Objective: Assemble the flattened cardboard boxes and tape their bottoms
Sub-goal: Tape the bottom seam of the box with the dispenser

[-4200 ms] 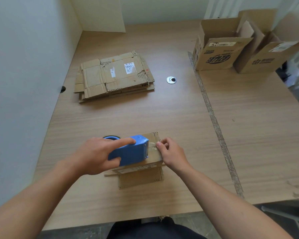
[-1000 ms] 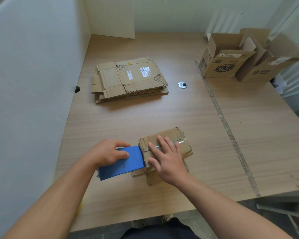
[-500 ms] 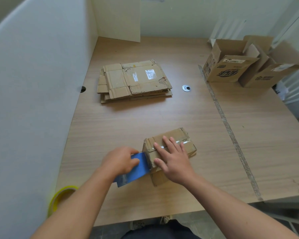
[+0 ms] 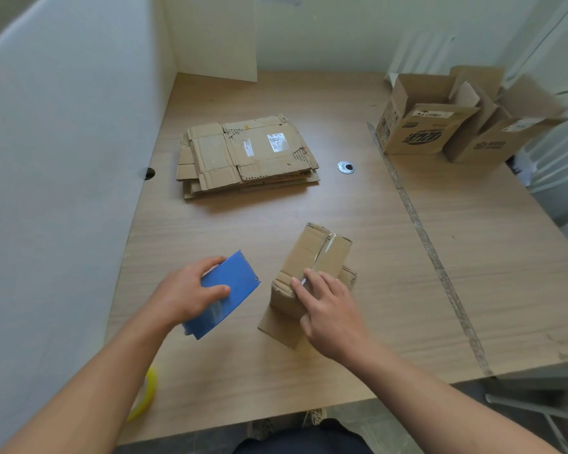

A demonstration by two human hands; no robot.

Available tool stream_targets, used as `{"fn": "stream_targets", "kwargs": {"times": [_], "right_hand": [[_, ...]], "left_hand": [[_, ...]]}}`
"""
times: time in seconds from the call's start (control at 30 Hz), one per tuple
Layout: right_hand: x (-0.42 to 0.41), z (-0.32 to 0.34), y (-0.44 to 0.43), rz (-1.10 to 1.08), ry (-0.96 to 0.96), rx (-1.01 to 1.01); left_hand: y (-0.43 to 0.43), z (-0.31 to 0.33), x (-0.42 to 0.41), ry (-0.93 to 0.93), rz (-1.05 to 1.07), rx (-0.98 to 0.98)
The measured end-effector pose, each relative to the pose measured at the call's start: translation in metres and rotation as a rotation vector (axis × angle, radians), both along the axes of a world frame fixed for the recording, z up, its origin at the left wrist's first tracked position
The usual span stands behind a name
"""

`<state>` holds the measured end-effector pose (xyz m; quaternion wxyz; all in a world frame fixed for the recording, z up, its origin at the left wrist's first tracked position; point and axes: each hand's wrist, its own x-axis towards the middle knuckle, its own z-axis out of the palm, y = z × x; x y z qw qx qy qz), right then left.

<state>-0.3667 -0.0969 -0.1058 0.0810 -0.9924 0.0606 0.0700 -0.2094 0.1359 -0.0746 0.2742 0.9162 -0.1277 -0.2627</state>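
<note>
- The box (image 4: 309, 257) stands bottom-up on the desk (image 4: 217, 224), near the front edge and a little right of centre. Its long axis slants from near-left to far-right, and the tape (image 4: 326, 249) runs along it.
- The right hand (image 4: 330, 311) is the nearer one. Its straight fingers press on the tape's near end and grip nothing.
- The left hand (image 4: 189, 294) is wrapped round the blue dispenser (image 4: 230, 290), just left of the box and clear of it.
- The seam looks sealed, so the next move is probably to carry this box to the finished boxes (image 4: 420, 126) at far right; nothing lies between.
- The flat stack (image 4: 246, 155) lies beyond, left of centre.
- A yellow roll (image 4: 145, 393) sits at the near-left edge.
</note>
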Motion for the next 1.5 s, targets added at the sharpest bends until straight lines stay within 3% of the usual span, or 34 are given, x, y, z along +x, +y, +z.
{"fn": "stream_targets", "kwargs": {"times": [0.23,0.57,0.77,0.87,1.0,1.07,1.2,1.5], "right_hand": [[-0.006,-0.015,-0.010,0.007,0.011,0.000],[-0.002,-0.025,-0.041,0.043,-0.039,0.115],[0.001,-0.022,-0.044,0.096,0.002,0.068],[0.004,-0.006,-0.041,0.039,-0.111,0.232],[0.016,0.025,-0.039,-0.173,-0.281,0.604],[0.023,0.039,-0.040,-0.194,-0.295,0.713],[0.028,0.052,-0.039,-0.130,-0.224,0.819],[0.040,0.059,-0.035,-0.179,-0.125,0.936]], "left_hand": [[0.005,-0.001,-0.002,-0.034,0.070,-0.077],[-0.001,0.003,-0.016,-0.143,-0.066,-0.191],[0.000,0.002,-0.023,-0.255,-0.185,-0.179],[0.002,0.002,-0.029,-0.417,-0.298,-0.145],[-0.002,0.008,-0.035,-0.787,-0.539,-0.230],[-0.005,0.009,-0.034,-0.856,-0.633,-0.263],[-0.010,0.015,-0.034,-0.940,-0.685,-0.301],[-0.014,0.021,-0.042,-0.827,-0.722,-0.394]]}}
